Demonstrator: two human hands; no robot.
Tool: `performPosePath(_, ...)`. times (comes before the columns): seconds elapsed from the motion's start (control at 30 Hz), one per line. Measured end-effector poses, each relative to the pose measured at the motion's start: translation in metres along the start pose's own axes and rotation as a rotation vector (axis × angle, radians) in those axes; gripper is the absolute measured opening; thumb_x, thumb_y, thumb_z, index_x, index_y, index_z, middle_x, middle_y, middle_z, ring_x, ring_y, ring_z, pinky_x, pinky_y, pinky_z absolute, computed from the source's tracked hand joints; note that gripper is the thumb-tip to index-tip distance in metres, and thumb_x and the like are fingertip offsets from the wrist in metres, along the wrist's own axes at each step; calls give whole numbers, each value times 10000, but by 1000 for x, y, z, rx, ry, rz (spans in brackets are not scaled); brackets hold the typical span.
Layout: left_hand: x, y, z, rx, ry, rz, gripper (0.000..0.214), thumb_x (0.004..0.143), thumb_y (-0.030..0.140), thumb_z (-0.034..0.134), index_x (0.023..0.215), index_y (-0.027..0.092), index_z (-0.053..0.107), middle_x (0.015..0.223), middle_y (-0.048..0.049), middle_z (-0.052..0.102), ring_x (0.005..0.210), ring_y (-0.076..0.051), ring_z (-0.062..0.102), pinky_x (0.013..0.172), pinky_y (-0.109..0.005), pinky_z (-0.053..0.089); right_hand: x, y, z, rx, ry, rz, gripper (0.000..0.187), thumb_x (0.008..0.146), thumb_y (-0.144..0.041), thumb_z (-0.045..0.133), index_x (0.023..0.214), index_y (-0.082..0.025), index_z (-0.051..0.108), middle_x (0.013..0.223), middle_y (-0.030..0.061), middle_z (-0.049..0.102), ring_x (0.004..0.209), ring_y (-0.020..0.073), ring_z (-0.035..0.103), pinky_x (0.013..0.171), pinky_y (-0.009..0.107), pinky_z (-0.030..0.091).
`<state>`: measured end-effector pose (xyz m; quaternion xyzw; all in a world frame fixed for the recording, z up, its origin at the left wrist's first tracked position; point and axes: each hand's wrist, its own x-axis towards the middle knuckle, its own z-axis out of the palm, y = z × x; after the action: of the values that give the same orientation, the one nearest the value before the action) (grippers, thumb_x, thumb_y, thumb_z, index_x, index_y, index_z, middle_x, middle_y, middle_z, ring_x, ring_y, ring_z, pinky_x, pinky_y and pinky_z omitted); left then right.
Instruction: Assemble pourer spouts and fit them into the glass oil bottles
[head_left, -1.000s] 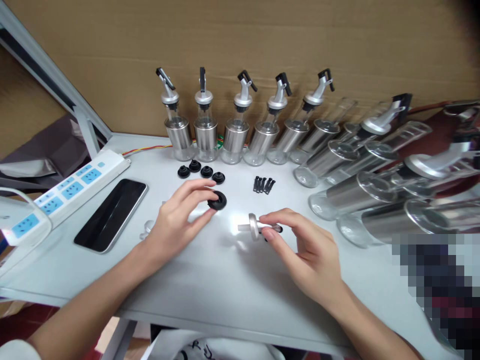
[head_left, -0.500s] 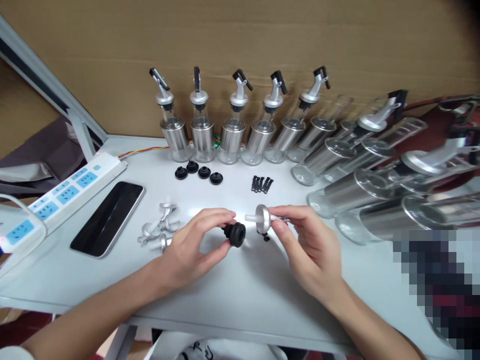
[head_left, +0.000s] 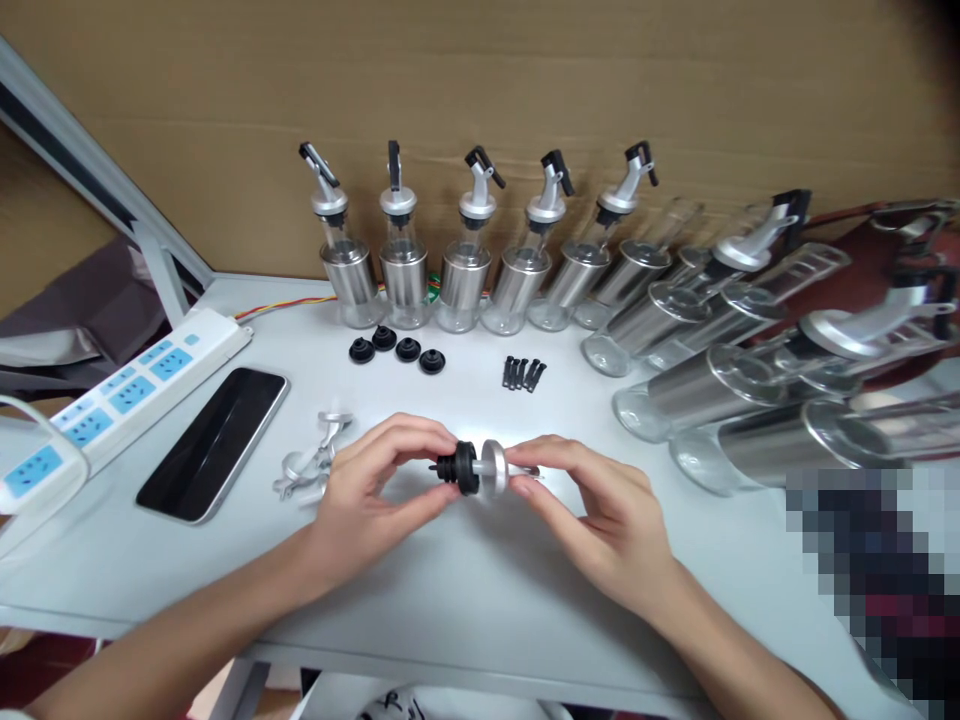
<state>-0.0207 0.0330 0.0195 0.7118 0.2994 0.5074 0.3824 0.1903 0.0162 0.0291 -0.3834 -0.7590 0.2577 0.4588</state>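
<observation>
My left hand [head_left: 382,480] pinches a black rubber stopper [head_left: 466,468] between thumb and fingers, its ribbed end pointing left. Facing it, my right hand [head_left: 600,500] grips a silver pourer spout [head_left: 495,468] just behind its round collar. The spout's clear tube enters the stopper's open face, with a short gap left between stopper and collar. Beyond my hands lie several black stoppers [head_left: 407,348] and a row of small black levers [head_left: 523,374]. Loose silver spouts [head_left: 300,465] rest beside my left hand, partly hidden by it.
Glass-and-steel bottles [head_left: 465,270] with pourers stand along the cardboard backing [head_left: 480,70]. More bottles [head_left: 705,390] crowd the right side, some without pourers. A phone [head_left: 214,445] and a white power strip [head_left: 127,400] lie at the left of the grey table [head_left: 480,610].
My hands have come together over the table. The spout's tube, earlier apart from the stopper, now sits in its opening. The stopper has turned to face right.
</observation>
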Motion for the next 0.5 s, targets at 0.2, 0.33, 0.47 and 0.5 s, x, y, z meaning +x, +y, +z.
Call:
performPosePath(0.2,3,8,0,-206,6,-185,270,710,14,769,896,203,718,873,-11,665,844,-101,648,790,-157,542,2,1,0,26,-30,-85,217,865,-52,629,1033,-190,633,904,52,704,824,147,678,712,242,561)
performPosePath(0.33,5,7,0,-322,-20,-319,270,701,6,762,867,218,750,858,-8,679,830,-106,654,770,-170,556,3,1,0,-2,-39,-190,209,863,-15,592,996,-169,637,865,81,690,810,177,676,660,283,576)
performPosePath(0.47,7,4,1,-418,-32,-441,262,693,12,767,840,230,773,856,-7,699,820,-102,664,750,-156,556,4,0,-1,-132,-40,-339,202,896,-11,521,988,-148,637,855,109,695,839,200,663,672,336,575)
performPosePath(0.5,7,3,1,-438,-31,-453,264,687,14,773,833,233,778,853,-6,705,812,-100,668,743,-151,556,4,0,-1,-164,-41,-361,189,898,-16,526,980,-145,636,851,109,699,838,202,658,675,344,571)
